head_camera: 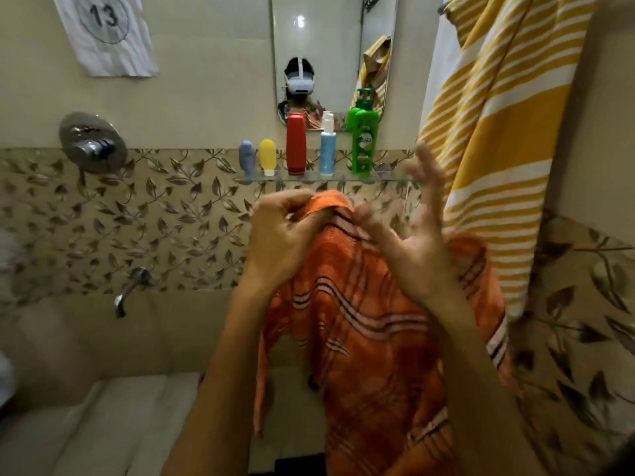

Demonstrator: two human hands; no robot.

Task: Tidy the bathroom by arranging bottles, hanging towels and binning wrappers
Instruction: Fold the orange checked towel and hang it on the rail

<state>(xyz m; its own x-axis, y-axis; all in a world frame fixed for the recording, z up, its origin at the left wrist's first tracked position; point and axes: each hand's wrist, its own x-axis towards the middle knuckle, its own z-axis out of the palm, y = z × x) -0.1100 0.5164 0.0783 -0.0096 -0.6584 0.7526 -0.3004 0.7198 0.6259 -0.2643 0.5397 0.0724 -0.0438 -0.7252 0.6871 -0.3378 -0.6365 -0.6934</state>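
Hands are raised in front of a tiled bathroom wall, both working at an orange towel (360,338) with dark and pale wavy stripes. The left hand (285,235) is curled closed, pinching the towel's top edge between thumb and fingers, so the cloth hangs down from that grip over a white surface below. The right hand (412,242) is blurred; its palm faces the camera with fingers spread and loosely bent, open in front of the towel's upper right part, and whether it touches the cloth cannot be told. Behind and just above the hands, a narrow glass shelf (388,178) is fixed to the wall and carries five bottles standing upright in a row: at its left end a small blue-grey bottle (247,158), beside it a small yellow bottle (267,156), then a tall red bottle (296,144), a pale blue bottle (327,149) with a white top, and a large green pump bottle (364,139) toward the right end. A mirror (333,46) hangs above the shelf. To the right, a yellow and white striped towel (498,132) hangs from high on the wall, near the right hand. On the left of the wall are a round chrome valve (91,142) and, lower, a chrome spout (132,288). A paper sheet (104,32) marked 13 is stuck at the upper left.
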